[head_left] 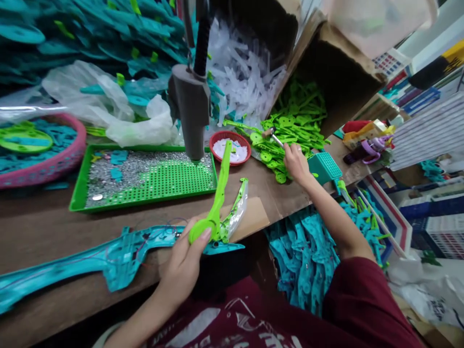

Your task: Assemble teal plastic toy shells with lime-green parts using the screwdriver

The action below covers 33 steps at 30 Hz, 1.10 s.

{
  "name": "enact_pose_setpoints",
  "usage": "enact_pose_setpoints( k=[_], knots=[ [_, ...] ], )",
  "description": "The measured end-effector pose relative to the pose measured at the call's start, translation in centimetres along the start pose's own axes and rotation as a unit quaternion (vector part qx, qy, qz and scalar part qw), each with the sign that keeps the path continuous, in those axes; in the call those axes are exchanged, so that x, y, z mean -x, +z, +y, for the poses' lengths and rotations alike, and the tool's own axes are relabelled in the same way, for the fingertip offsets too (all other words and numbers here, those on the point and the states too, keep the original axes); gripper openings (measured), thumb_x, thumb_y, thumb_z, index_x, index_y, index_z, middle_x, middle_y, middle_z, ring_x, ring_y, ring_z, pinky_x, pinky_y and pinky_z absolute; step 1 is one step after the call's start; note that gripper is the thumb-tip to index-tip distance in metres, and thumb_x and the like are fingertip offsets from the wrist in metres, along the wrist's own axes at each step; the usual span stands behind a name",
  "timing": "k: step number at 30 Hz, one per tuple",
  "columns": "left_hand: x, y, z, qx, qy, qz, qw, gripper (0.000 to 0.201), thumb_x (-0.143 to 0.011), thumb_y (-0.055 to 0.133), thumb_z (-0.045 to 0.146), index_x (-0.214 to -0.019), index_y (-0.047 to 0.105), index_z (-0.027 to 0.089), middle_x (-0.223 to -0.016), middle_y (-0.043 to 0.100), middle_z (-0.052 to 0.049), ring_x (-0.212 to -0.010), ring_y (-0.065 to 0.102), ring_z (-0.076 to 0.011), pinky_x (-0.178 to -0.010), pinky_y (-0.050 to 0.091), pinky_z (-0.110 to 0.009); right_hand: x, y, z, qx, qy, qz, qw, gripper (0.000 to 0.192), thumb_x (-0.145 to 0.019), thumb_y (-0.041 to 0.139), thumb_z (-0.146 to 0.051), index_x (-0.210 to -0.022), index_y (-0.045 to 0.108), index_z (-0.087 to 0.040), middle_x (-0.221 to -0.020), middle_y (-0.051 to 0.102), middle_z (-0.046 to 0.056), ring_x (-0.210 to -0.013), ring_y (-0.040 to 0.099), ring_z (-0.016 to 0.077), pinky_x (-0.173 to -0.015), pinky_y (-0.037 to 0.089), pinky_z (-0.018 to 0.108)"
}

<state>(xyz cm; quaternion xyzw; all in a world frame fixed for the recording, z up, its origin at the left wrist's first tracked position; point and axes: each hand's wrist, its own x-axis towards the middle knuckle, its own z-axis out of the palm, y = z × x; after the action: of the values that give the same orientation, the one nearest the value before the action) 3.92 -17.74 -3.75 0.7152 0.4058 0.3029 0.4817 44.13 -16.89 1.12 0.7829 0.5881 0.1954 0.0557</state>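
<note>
L hand (188, 256) is gripping a green plastic arm (217, 203) w/ fingers closed, just above the teal blade part (119, 256) at bench edge, while R hand (295, 162) is pinching a small metal tool (276, 139) over the green parts pile (293, 125).

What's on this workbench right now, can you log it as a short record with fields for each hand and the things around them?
left hand: grips a lime green plastic arm by its round end
right hand: reaches into the pile of green parts, small metal tool at the fingertips
bench: long teal piece lying flat
behind: green tray, red bowl, grey press
</note>
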Motion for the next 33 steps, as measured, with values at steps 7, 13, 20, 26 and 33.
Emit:
enact_pose_setpoints(
  k=[7,13,20,26,33],
  knots=[
    [-1.3,-1.2,2.1,0.128,-0.186,-0.008,0.974,0.043,-0.082,0.057,0.062,-0.090,0.072,0.022,-0.090,0.075,-0.003,-0.102,0.067,-0.0288,-0.095,0.053,-0.037,1.8,-5.0,-7.5,-0.280,-0.165,0.105,0.940,0.059,-0.097,0.053,-0.050,-0.146,0.044,-0.018,-0.126,0.052,0.017,-0.116,0.057,0.0306,-0.095,0.055,0.050],
    [-3.7,0.7,3.8,0.178,-0.150,-0.103,0.967,0.037,-0.084,0.052,0.054,-0.085,0.068,0.021,-0.084,0.071,-0.002,-0.094,0.065,-0.0255,-0.087,0.055,-0.034,8.8,-8.8,-15.3,-0.361,-0.332,-0.026,0.871,0.058,-0.099,0.050,-0.048,-0.145,0.041,-0.013,-0.131,0.054,0.020,-0.115,0.062,0.0276,-0.092,0.060,0.042],
    [-2.2,1.2,2.1,0.072,-0.015,-0.068,0.995,0.062,-0.095,0.052,0.050,-0.148,0.040,0.020,-0.127,0.063,-0.011,-0.121,0.060,-0.0258,-0.103,0.052,-0.041,10.1,-8.4,-15.0,-0.378,-0.244,-0.031,0.892,0.052,-0.097,0.057,-0.039,-0.141,0.045,-0.013,-0.127,0.058,0.020,-0.117,0.061,0.0291,-0.092,0.058,0.044],
    [0.3,-1.0,-1.9,-0.141,0.237,-0.017,0.961,0.089,-0.090,0.070,0.031,-0.158,0.014,0.020,-0.140,0.051,-0.021,-0.133,0.053,-0.0349,-0.109,0.048,-0.056,10.7,-6.9,-16.3,-0.317,-0.302,-0.116,0.891,0.059,-0.091,0.064,-0.052,-0.128,0.057,-0.007,-0.114,0.062,0.018,-0.106,0.058,0.0299,-0.088,0.057,0.045],
    [0.3,-0.4,-3.6,-0.190,0.303,-0.027,0.934,0.069,-0.091,0.071,0.035,-0.144,0.030,0.017,-0.138,0.054,-0.024,-0.128,0.058,-0.0363,-0.099,0.054,-0.053,10.3,-6.3,-16.9,-0.343,-0.297,-0.157,0.877,0.060,-0.091,0.060,-0.058,-0.125,0.061,-0.008,-0.108,0.059,0.017,-0.106,0.055,0.0296,-0.092,0.054,0.048]
  ],
)
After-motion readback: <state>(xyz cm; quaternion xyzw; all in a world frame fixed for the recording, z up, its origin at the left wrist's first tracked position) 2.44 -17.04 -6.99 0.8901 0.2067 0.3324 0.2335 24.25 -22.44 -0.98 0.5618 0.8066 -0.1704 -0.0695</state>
